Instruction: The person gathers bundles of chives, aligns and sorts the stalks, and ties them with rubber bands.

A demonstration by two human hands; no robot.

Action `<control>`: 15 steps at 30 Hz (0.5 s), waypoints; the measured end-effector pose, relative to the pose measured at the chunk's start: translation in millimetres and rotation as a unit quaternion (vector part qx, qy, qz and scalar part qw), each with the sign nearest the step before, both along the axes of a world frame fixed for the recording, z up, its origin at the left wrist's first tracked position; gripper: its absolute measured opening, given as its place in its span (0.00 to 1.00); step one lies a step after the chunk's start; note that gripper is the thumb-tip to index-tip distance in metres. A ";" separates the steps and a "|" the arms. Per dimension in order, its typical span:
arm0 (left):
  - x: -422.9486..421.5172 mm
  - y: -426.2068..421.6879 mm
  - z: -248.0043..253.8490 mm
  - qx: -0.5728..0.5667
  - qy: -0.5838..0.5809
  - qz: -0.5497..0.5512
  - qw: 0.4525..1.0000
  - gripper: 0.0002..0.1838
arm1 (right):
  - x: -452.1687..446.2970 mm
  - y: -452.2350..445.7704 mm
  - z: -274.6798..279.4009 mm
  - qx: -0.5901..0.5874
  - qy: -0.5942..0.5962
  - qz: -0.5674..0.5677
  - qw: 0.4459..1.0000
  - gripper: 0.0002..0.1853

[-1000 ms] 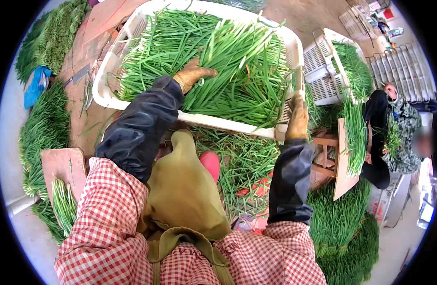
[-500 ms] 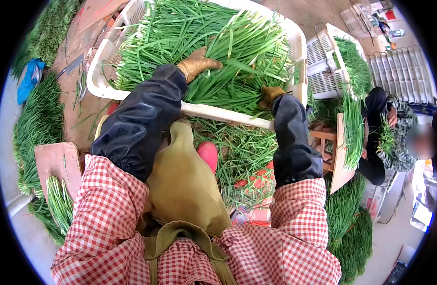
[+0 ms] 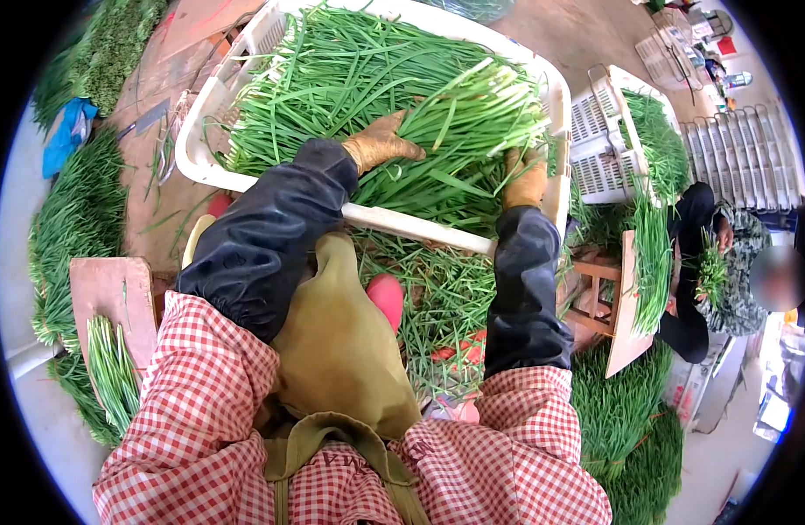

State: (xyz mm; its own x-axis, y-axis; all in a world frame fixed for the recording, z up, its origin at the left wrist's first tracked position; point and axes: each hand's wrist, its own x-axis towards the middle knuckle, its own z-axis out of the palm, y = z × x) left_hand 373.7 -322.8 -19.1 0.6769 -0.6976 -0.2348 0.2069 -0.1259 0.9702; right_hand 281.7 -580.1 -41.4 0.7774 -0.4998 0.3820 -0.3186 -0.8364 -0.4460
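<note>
A loose bunch of garlic chives (image 3: pixel 477 109) lies on top of the heap in a white plastic crate (image 3: pixel 420 229), its pale stem ends toward the right wall. My left hand (image 3: pixel 381 144), in a tan glove, is closed about the leafy side of the bunch; the thumb points right and other fingers are partly hidden under leaves. At the stem ends, my right hand (image 3: pixel 527 179), gloved alike, has its fingers up against the bunch and gripping its lower edge. More chives (image 3: pixel 350 70) fill the crate around both hands.
Cut leaves (image 3: pixel 437 289) litter the floor below the crate. A wooden stool (image 3: pixel 608 302) and another chive-filled crate (image 3: pixel 626 131) stand to the right, near a seated person (image 3: pixel 735 262) holding chives. Piled chives (image 3: pixel 74 236) and a board (image 3: pixel 114 297) lie left.
My right hand has moved up from the crate's near right corner to the stem ends. The bunch looks gathered and raised. My left hand stays at its leafy side. The view has shifted slightly.
</note>
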 end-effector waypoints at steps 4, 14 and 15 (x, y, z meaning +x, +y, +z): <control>-17.2 -6.0 18.5 0.016 -0.081 -0.062 0.995 0.43 | 33.3 -5.7 -6.2 0.826 -0.182 -0.007 0.533 0.19; -63.0 -28.5 66.3 0.182 -0.553 -0.055 0.811 0.64 | 27.7 0.3 44.6 0.792 -0.236 0.201 0.527 0.17; -68.5 -28.7 64.2 0.130 -0.539 -0.016 0.832 0.64 | 21.4 13.7 52.0 0.785 -0.225 0.243 0.523 0.17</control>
State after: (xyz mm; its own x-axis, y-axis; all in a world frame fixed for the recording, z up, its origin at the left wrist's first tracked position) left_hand 305.3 -351.5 45.1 0.5732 -0.7403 0.3514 -0.7742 -0.3488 0.5281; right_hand 303.0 -566.4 10.6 0.9663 -0.2575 -0.0047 0.1942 0.7405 -0.6434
